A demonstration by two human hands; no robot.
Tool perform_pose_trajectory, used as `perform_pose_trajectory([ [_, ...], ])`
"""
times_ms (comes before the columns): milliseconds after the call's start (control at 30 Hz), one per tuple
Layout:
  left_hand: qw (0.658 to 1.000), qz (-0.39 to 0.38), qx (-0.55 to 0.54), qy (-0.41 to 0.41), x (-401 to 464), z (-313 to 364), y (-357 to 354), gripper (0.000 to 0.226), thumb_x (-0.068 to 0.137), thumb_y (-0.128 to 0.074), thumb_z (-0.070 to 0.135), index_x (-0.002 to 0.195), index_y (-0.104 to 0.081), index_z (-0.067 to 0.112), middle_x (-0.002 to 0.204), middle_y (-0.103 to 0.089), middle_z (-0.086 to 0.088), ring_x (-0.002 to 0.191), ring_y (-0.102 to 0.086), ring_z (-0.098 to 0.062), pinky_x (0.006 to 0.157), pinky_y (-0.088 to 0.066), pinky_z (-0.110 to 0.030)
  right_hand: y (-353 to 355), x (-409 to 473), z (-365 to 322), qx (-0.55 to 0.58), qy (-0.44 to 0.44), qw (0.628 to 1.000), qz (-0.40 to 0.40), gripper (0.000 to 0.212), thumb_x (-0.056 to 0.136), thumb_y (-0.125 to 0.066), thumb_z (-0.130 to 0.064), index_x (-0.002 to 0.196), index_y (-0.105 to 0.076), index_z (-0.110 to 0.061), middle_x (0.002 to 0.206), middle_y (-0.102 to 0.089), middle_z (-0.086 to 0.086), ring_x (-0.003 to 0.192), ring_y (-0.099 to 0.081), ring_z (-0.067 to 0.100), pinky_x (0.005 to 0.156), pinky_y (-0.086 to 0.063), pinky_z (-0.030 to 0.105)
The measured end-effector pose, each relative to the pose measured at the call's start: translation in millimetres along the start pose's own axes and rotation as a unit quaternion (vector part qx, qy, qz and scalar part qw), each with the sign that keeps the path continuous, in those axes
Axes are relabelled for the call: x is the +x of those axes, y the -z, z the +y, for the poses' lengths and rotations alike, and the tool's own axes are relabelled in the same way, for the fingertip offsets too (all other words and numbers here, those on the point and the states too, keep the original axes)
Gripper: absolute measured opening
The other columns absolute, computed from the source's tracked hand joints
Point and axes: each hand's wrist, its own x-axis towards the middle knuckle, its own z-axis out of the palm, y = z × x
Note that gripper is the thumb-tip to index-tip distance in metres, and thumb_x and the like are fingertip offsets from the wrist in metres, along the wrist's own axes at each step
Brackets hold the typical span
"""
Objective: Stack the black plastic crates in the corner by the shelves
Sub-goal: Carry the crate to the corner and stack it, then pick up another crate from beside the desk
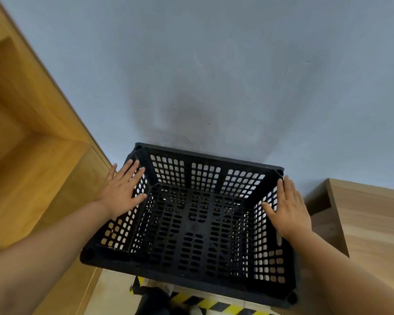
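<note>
Looked down into a black crate (191,223) against the grey wall (214,64), wooden shelves (21,110) at left. Lay lengthwise away, flanked evenly by left hand (121,192) and right hand (287,208), fingers straight, flat against its short sides.

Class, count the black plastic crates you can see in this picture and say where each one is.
1: the black crate sits by the grey wall, between the left hand and right hand. Others may lie hidden beneath it.

Crate (191,223) sat against wall (214,64), between shelf unit (32,155) on left and wooden counter (373,223) on right; left hand (121,192) and right hand (287,208) flat on its sides; striped tape (205,303) on floor before it.
</note>
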Motion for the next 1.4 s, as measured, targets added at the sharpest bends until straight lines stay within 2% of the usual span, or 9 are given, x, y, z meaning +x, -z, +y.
perform_pose_trajectory([
  [200,0.999,-0.004,-0.034,-0.018,53,-6,13,0.082,0.088,-0.027,0.062,0.147,0.013,0.02,0.156,0.018,-0.005,0.138,0.025,-0.013,0.113,0.015,-0.041,3,9,-9,0.007,-0.03,0.999,-0.009,0.083,0.09,-0.024,-0.058,0.146,0.017,-0.013,0.157,0.014,0.006,0.143,0.015,0.017,0.116,0.005,0.037],
  [400,0.995,-0.002,-0.024,-0.101,104,-8,16,0.089,0.085,-0.027,0.065,0.133,0.034,0.022,0.153,0.022,-0.007,0.139,0.025,-0.017,0.112,0.017,-0.045,17,55,-32,-0.006,-0.012,0.999,-0.041,0.083,0.09,-0.023,-0.059,0.144,0.021,-0.015,0.155,0.022,0.01,0.141,0.023,0.022,0.116,0.008,0.039],
  [567,0.992,0.012,0.004,-0.125,113,-11,9,0.101,0.078,-0.028,0.073,0.128,0.045,0.024,0.148,0.028,-0.009,0.141,0.022,-0.026,0.11,0.012,-0.055,10,69,-45,-0.06,-0.041,0.995,-0.068,0.097,0.082,-0.029,-0.071,0.144,0.022,-0.017,0.155,0.021,0.014,0.14,0.024,0.03,0.112,0.01,0.045],
  [667,0.991,0.02,0.007,-0.133,111,-13,5,0.101,0.077,-0.027,0.073,0.127,0.046,0.024,0.154,0.019,-0.014,0.142,0.019,-0.03,0.11,0.01,-0.058,11,69,-47,-0.07,-0.046,0.993,-0.08,0.103,0.079,-0.037,-0.071,0.143,0.024,-0.017,0.155,0.021,0.014,0.14,0.024,0.031,0.113,0.007,0.047],
  [767,0.991,0.014,-0.009,-0.136,111,-13,6,0.097,0.077,-0.025,0.074,0.136,0.034,0.026,0.157,0.01,-0.013,0.144,0.014,-0.03,0.11,0.01,-0.058,20,67,-52,-0.053,-0.056,0.993,-0.089,0.103,0.081,-0.045,-0.065,0.144,0.022,-0.02,0.156,0.019,0.012,0.141,0.022,0.029,0.113,0.006,0.049],
  [933,0.983,0.027,-0.088,-0.156,119,9,26,0.082,0.082,-0.036,0.066,0.148,-0.011,0.024,0.157,-0.013,-0.011,0.145,-0.005,-0.027,0.113,0.004,-0.055,30,36,-67,0.012,-0.112,0.993,-0.03,0.088,0.087,-0.049,-0.05,0.148,0.008,-0.022,0.159,0.004,0.009,0.145,0.006,0.026,0.115,0.001,0.047],
  [1033,0.965,0.068,-0.099,-0.233,123,56,43,0.075,0.085,-0.035,0.063,0.147,-0.017,0.024,0.156,-0.017,-0.008,0.145,-0.004,-0.024,0.112,0.013,-0.051,27,2,-70,0.021,-0.142,0.989,-0.015,0.083,0.089,-0.047,-0.046,0.149,0.005,-0.019,0.159,-0.001,0.009,0.146,0.001,0.024,0.116,0.0,0.046],
  [1167,0.925,0.077,-0.167,-0.332,112,137,65,0.07,0.087,-0.039,0.054,0.147,-0.019,0.024,0.155,-0.02,-0.005,0.144,-0.005,-0.022,0.114,0.01,-0.046,28,-50,-65,0.031,-0.201,0.979,0.001,0.077,0.09,-0.045,-0.043,0.149,-0.002,-0.018,0.158,-0.01,0.007,0.145,-0.005,0.023,0.116,-0.001,0.044],
  [1400,0.851,0.081,-0.185,-0.485,55,243,85,0.061,0.088,-0.045,0.04,0.144,-0.03,0.021,0.151,-0.032,-0.001,0.144,-0.01,-0.021,0.116,0.006,-0.045,19,-162,-42,0.05,-0.331,0.942,0.003,0.073,0.091,-0.042,-0.043,0.149,-0.003,-0.023,0.158,-0.012,0.002,0.145,-0.007,0.02,0.116,0.002,0.041],
])
